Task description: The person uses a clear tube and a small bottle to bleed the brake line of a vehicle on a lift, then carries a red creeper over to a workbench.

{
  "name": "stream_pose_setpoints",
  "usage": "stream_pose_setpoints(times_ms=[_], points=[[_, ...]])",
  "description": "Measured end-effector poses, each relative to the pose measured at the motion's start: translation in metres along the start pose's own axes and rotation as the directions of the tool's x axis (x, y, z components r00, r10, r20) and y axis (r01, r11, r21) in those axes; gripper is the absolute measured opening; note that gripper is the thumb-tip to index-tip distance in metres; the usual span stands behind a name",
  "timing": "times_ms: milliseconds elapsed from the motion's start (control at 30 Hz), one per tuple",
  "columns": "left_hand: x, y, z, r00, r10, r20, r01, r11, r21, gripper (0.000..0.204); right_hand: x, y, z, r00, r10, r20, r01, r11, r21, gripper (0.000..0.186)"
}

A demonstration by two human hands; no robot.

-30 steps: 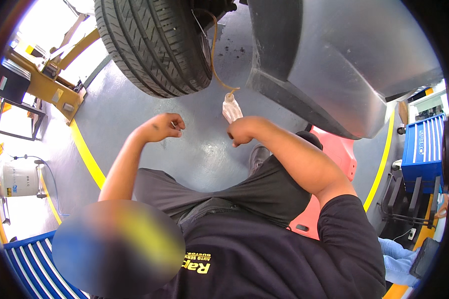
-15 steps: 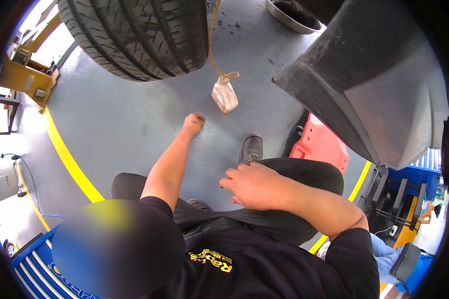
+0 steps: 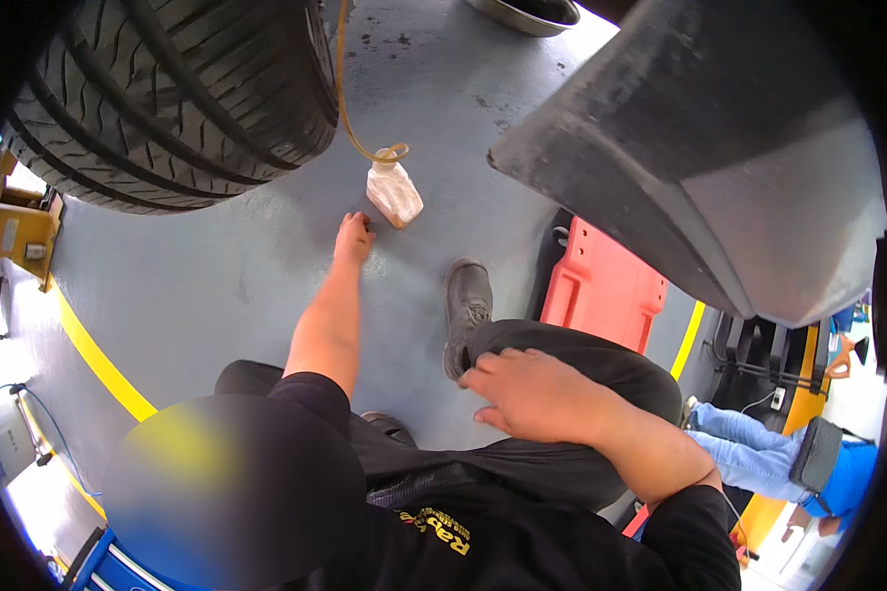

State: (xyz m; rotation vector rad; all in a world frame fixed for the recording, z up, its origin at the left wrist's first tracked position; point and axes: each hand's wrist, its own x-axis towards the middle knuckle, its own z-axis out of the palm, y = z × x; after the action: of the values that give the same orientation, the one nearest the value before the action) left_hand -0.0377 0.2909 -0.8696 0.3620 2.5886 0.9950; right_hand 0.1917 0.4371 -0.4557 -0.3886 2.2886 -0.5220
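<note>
Stretched forward, my left hand [image 3: 355, 238] is just short of a whitish, stained plastic bottle [image 3: 394, 194] standing on the floor. Its fingers are curled in, and whatever they may hold is hidden. A gap shows between hand and bottle. From the bottle's neck a thin yellowish hose [image 3: 345, 108] loops up beside a large tyre [image 3: 187, 98]. My right hand [image 3: 532, 396] hangs over my bent right knee, palm down, fingers loosely stretched and holding nothing.
A dark vehicle body panel [image 3: 650, 167] juts in from the upper right, above a red plastic piece [image 3: 606, 286]. A metal basin [image 3: 527, 18] sits at the far edge. Yellow lift parts [image 3: 15, 231] stand left. A person in jeans [image 3: 749, 448] is at right.
My left hand has come closer to the bottle. The view has shifted, so the tyre looms larger and the person at right shows more. My right hand stays by the knee.
</note>
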Motion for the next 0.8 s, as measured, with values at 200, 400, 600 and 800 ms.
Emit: stream_pose_setpoints(times_ms=[200,400,600,800], points=[[0.029,-0.028,-0.042,0.864,-0.224,0.451,-0.029,0.872,0.488,0.025,-0.034,0.001,-0.026,0.984,0.174,-0.035,-0.167,0.973,0.157,0.024],[-0.02,0.136,-0.048,0.373,-0.301,0.878,-0.32,0.846,0.426,0.027,-0.153,0.033,-0.022,0.617,0.43,-0.659,-0.088,0.87,0.485,0.015],[-0.075,0.218,-0.011,0.157,0.266,0.951,-0.289,0.933,-0.213,0.025,-0.269,0.125,0.148,0.035,0.79,-0.612,-0.208,0.605,0.769,0.028],[-0.06,0.177,0.008,0.355,0.188,0.916,-0.524,0.851,0.029,0.023,-0.225,0.153,0.36,0.031,0.991,0.13,-0.176,-0.123,0.977,0.036]])
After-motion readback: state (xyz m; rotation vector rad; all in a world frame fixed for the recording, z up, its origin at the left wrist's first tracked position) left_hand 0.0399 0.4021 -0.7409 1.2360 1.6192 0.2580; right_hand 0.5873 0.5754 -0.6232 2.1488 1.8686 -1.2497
